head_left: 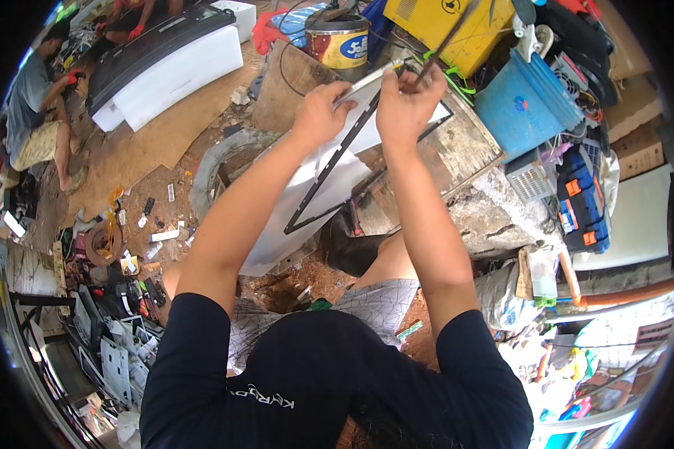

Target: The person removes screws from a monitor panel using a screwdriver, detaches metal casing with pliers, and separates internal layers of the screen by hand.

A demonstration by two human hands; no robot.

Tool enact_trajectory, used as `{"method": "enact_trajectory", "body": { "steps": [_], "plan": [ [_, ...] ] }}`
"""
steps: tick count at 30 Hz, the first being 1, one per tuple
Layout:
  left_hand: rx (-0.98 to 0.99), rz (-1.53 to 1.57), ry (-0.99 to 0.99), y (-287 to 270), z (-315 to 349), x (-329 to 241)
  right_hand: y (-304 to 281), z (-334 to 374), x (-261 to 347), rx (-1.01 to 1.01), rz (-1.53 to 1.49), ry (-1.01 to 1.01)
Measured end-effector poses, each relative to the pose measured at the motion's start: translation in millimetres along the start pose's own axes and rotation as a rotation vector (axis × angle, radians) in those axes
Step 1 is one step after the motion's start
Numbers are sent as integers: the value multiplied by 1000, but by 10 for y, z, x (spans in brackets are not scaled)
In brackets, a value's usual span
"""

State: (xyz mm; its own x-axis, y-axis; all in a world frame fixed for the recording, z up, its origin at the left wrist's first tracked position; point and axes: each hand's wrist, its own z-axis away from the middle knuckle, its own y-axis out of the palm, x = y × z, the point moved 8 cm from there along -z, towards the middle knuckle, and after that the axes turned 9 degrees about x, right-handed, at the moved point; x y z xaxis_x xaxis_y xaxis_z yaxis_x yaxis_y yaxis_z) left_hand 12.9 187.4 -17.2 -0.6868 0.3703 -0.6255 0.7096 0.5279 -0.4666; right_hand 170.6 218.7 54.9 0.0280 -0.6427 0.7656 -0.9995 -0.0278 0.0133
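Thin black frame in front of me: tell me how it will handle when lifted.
The thin black frame would probably flex or twist, since its sides are narrow strips with white sheeting showing inside them. It looks light for its span, with so little material in it. Its slim corners might snap if bent hard.

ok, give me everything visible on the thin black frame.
The thin black frame looks rigid, plastic or coated metal, with narrow sides and small light marks along the long one. It slants in front of a white sheet, a sharp corner at its lower left; the long side rises toward the right hand. Whether that hand touches it, I can't tell.
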Motion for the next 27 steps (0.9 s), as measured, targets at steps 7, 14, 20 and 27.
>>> {"method": "enact_trajectory", "body": {
  "steps": [7, 14, 20, 27],
  "plan": [
    [127, -111, -80, -276, -540, -112, 84, -551, 369, 75, 224, -166],
    [245, -251, -83, -833, -606, -26, 369, -730, 500, 350, 428, -67],
    [339, -516, -47, -1079, -399, -70, 509, -542, 325, 663, 326, 75],
    [188, -588, -130, -1583, -65, 69, 389, 3, 18, 681, 205, 85]
  ]
}}
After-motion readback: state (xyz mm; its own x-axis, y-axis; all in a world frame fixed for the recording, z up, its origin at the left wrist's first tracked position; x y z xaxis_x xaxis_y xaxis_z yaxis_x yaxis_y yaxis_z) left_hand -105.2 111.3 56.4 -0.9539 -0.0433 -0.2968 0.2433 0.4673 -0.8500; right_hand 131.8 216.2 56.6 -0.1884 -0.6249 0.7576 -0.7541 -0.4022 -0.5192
